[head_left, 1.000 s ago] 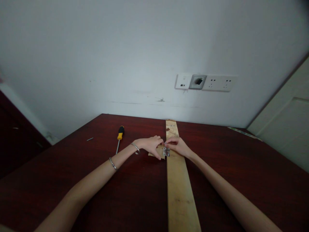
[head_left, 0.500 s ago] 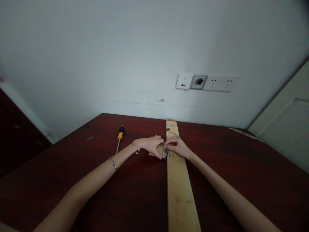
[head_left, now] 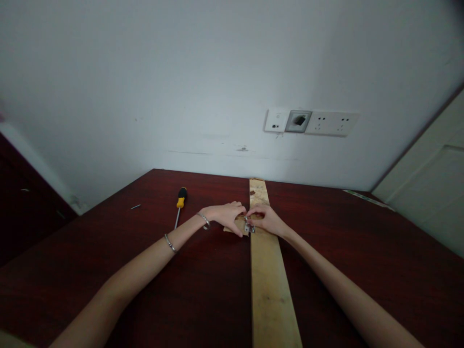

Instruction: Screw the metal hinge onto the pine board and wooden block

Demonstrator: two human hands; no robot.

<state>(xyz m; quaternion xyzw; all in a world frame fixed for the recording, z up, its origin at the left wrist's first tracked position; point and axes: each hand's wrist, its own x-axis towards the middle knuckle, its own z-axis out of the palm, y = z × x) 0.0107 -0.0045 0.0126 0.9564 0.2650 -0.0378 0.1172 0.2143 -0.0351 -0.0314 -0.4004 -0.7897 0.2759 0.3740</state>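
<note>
A long pale wooden plank (head_left: pixel 273 285) runs from the near edge of the view toward the wall. Against its left side lies a small wood piece (head_left: pixel 239 225), which my left hand (head_left: pixel 227 216) grips between thumb and fingers. A shiny metal hinge (head_left: pixel 247 228) bridges the seam between the two pieces. My right hand (head_left: pixel 266 220) rests over the plank, thumb and forefinger pinched together at the hinge's upper part. What sits between those fingertips is too small to make out; something silvery glints there.
Left of my hands lies a screwdriver (head_left: pixel 181 198) with a black and yellow handle, its tip behind my left forearm. Farther left is a thin metal pin or screw (head_left: pixel 135 207). The dark red tabletop (head_left: pixel 203 290) meets a white wall with sockets (head_left: pixel 328 123).
My right fingertips have shifted slightly down over the hinge, covering more of its middle. My left hand keeps its grip on the small wood piece, and the plank stays put.
</note>
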